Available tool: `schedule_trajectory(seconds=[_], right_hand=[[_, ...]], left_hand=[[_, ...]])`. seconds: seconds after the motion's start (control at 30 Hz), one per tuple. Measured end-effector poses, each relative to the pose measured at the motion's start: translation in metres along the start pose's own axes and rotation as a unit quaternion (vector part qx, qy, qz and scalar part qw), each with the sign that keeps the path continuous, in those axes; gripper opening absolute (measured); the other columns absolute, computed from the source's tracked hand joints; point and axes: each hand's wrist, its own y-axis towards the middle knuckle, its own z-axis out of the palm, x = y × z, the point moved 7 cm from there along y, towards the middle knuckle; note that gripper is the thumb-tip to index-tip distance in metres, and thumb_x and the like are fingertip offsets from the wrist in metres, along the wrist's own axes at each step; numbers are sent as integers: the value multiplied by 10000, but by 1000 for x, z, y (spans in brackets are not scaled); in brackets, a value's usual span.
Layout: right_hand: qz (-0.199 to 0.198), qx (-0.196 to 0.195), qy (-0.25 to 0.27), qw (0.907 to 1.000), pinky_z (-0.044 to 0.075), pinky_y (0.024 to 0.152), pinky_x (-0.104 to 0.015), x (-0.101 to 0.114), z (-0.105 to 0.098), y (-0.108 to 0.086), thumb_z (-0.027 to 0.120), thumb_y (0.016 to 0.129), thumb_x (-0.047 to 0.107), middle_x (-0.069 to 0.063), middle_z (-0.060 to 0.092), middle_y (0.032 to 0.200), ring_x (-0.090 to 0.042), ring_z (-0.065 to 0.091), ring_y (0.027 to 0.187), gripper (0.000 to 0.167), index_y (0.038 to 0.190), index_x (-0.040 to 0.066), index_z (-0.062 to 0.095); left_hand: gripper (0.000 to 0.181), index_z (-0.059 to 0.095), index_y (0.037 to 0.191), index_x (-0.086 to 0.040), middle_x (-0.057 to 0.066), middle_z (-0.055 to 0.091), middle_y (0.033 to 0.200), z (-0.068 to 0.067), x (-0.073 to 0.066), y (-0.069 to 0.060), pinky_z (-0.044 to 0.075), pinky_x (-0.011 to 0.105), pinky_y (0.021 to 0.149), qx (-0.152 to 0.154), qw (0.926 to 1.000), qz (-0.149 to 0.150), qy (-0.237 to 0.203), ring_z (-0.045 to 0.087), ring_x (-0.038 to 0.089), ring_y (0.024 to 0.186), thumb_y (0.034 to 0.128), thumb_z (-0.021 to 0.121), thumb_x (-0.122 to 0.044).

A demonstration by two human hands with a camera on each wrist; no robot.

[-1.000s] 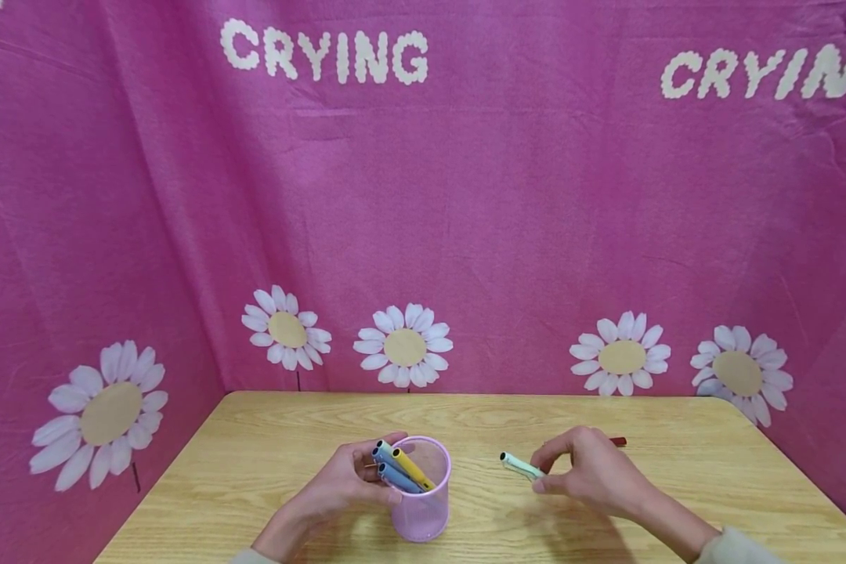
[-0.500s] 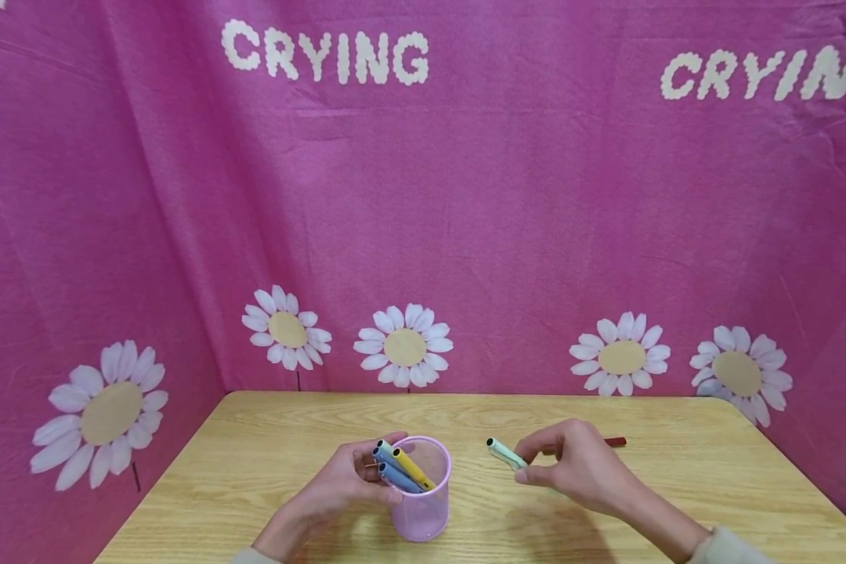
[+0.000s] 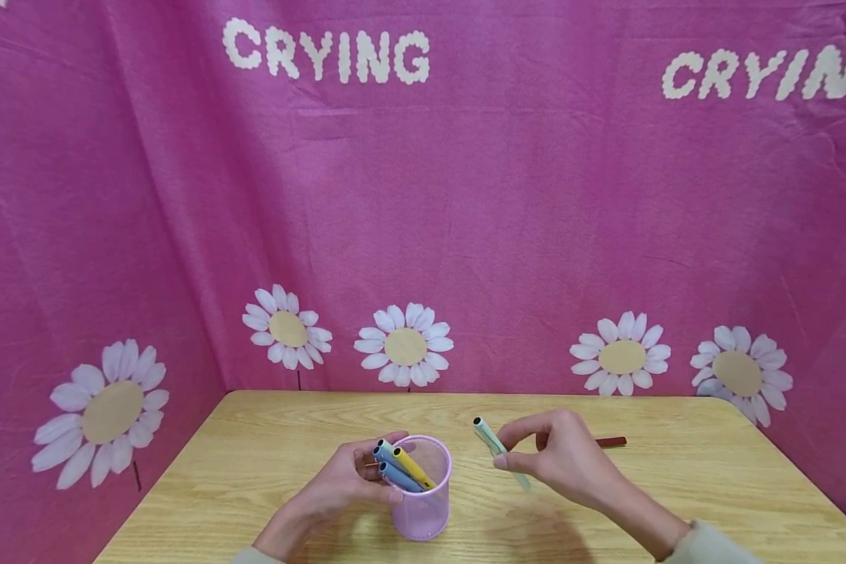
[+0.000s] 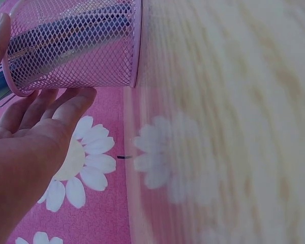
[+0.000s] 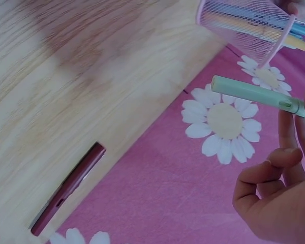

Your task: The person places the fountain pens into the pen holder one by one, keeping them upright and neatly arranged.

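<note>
A pink mesh pen holder (image 3: pixel 423 518) stands upright on the table, and my left hand (image 3: pixel 334 479) grips it from the left, thumb on the near side and fingers round the far side. Inside lean a yellow pen (image 3: pixel 416 470) and several bluish pens (image 3: pixel 396 475). Right of the holder, my right hand (image 3: pixel 567 462) pinches a light green pen (image 3: pixel 489 435) between thumb and fingers, above the table. That pen tilts, its dark-ended cap up and to the left; in the right wrist view its plain barrel end (image 5: pixel 239 89) points away from the hand.
A dark red pen (image 3: pixel 612 442) lies on the wooden table (image 3: pixel 289 439) beyond my right hand, partly behind it in the head view. A magenta cloth (image 3: pixel 507 235) with printed daisies hangs behind the table and along its sides.
My right hand has moved left and slightly up, bringing the green pen nearer the holder and tilting it more upright. More of the red pen shows. My left hand and the holder have stayed still.
</note>
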Motion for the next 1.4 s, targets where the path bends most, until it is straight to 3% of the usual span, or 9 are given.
schedule_trajectory(seconds=[0.67,1.2,1.4], right_hand=[[-107,-226,879,9958,357,513,-267,32,16,23,938,784,212,75,769,840,-113,446,585,178,938,183,855],[-42,-457,1410,9889,319,469,-245,44,28,37,937,786,186,38,782,878,-84,406,540,177,945,165,862],[-25,-472,1509,9874,314,476,-233,45,32,43,922,807,166,24,785,890,-79,401,534,152,945,153,859]], left_hand=[[767,509,1529,32,216,633,1410,0,0,-1,522,286,925,-33,9998,-188,30,645,233,1045,853,867,-18],[695,565,1493,18,199,604,1461,-2,-3,-1,515,328,1001,24,9996,-220,153,656,267,1137,865,857,-33],[715,542,1511,18,188,645,1404,-2,-2,1,517,329,992,35,9995,-248,195,658,259,1127,868,852,-23]])
